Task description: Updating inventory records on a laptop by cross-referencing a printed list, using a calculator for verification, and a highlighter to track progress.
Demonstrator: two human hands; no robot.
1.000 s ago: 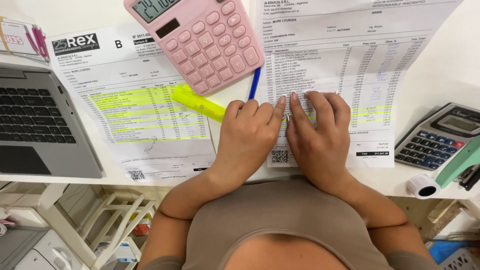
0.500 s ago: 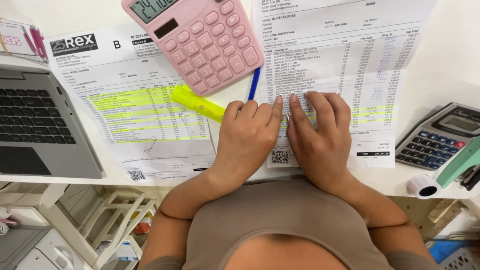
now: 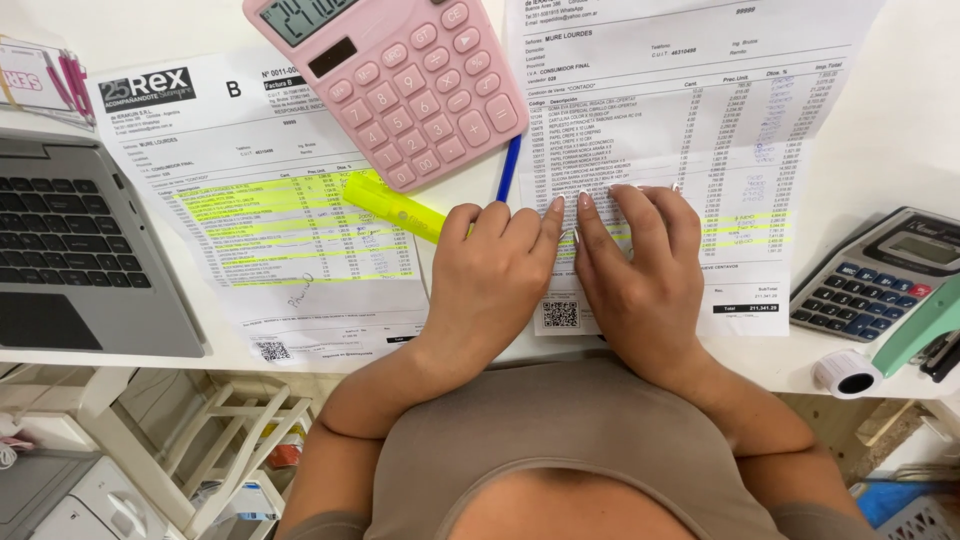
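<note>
**Both hands flat on the right-hand invoice**

Far left, a grey laptop sits at the counter's left edge. Beside it lies a printed sheet with yellow-marked rows, its lower edge reaching the counter's near edge. A pink calculator overlaps that sheet's top right corner; a yellow highlighter lies on its right margin, and a blue pen pokes out from under the calculator.

Centre: our left hand is loosely curled, knuckles up, index fingertip pressed on the second invoice. It grips nothing we can make out. Our right hand lies open, fingers spread flat on the same sheet, the two index fingers almost touching. This invoice lies right of centre, running from the far edge down to the near edge.

Handling, as we judge it: a single paper sheet, very light, limp, creased across its folds, easy to slide or crumple. Best pinned flat with fingertips, or lifted by a free corner or side margin.

Far right: a grey desk calculator, a green tool and a paper roll near the counter's near right corner.
</note>
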